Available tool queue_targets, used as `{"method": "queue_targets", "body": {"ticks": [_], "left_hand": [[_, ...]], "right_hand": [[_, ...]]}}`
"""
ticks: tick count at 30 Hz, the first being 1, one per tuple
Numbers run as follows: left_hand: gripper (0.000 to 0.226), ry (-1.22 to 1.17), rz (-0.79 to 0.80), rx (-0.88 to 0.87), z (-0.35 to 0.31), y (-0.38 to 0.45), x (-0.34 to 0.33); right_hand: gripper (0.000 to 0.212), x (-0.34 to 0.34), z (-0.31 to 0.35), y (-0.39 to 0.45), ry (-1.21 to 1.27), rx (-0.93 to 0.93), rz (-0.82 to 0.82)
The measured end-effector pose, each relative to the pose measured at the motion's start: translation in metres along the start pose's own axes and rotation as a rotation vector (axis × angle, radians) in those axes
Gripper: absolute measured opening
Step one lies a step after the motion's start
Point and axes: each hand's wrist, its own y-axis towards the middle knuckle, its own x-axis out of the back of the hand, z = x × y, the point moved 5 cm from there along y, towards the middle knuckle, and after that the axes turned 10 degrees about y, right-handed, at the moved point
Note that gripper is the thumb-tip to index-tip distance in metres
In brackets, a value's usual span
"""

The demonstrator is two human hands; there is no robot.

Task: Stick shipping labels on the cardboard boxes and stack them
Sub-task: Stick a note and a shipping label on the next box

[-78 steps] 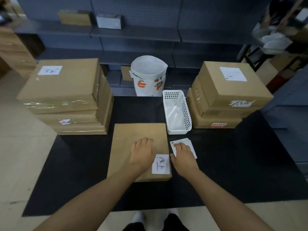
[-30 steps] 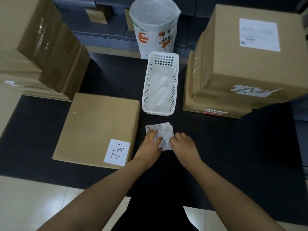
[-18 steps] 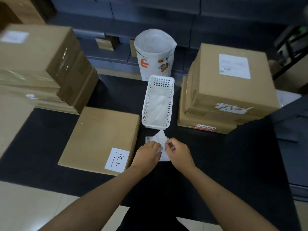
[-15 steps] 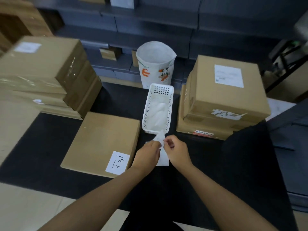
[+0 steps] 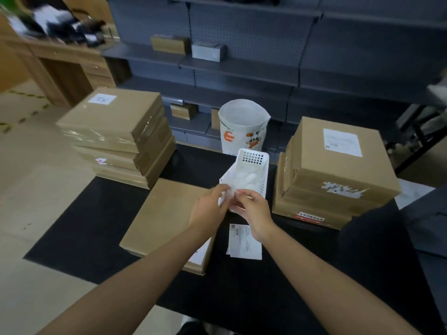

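Note:
A flat cardboard box lies on the black mat in front of me; my left forearm hides most of its white tag. Both hands are raised above the mat. My left hand and my right hand pinch a white shipping label between them, in front of the basket. A small pile of labels rests on the mat under my right wrist. A stack of boxes stands at the left, another stack at the right with a label on top.
A white perforated basket sits behind my hands, with a white printed bag behind it. Grey shelving runs along the back. The black mat ends at the tan floor on the left.
Both hands left the flat box, picked a label from the pile and lifted it off the mat. The camera tilted up, showing more shelving.

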Motion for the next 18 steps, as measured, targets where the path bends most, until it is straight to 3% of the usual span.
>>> {"method": "queue_targets", "body": {"ticks": [4,18], "left_hand": [[0.021,-0.067,0.04,-0.013,0.027,0.011,0.026],[0.028,-0.05,0.105,-0.164,0.149,0.041,0.1]], "right_hand": [[0.017,-0.035,-0.012,0.004,-0.126,0.041,0.079],[0.011,-0.155,-0.08,0.024,-0.259,0.193,-0.07]]}}
